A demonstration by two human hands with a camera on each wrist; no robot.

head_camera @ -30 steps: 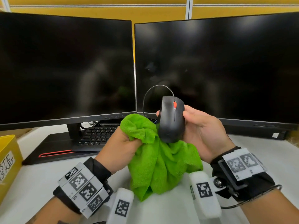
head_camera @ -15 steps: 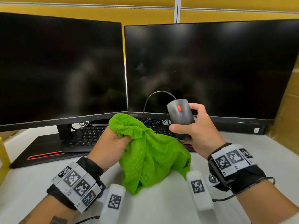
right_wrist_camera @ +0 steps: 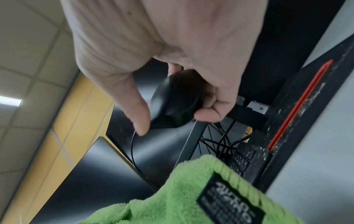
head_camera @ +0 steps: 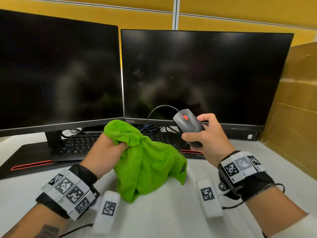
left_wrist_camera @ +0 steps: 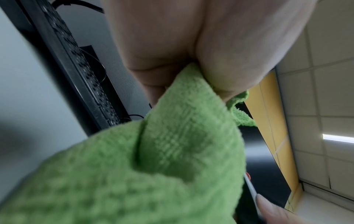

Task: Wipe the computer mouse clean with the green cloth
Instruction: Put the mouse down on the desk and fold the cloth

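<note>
A black wired computer mouse point(head_camera: 188, 124) with a red scroll wheel is held in the air in front of the right monitor, gripped by my right hand point(head_camera: 204, 134) with thumb on one side and fingers on the other. In the right wrist view the mouse point(right_wrist_camera: 172, 100) sits between thumb and curled fingers. My left hand point(head_camera: 106, 152) grips a bunched green cloth point(head_camera: 149, 162), which hangs down to the white desk. The cloth point(left_wrist_camera: 153, 159) fills the left wrist view. Cloth and mouse are apart.
Two dark monitors point(head_camera: 205, 76) stand at the back, with a black keyboard point(head_camera: 80, 145) and cables under them. A cardboard box point(head_camera: 295, 103) stands at the right. The white desk point(head_camera: 163, 217) lies in front of me.
My right hand has carried the mouse to the right and away from the cloth, which it was touching one second ago. The left hand keeps its hold on the cloth.
</note>
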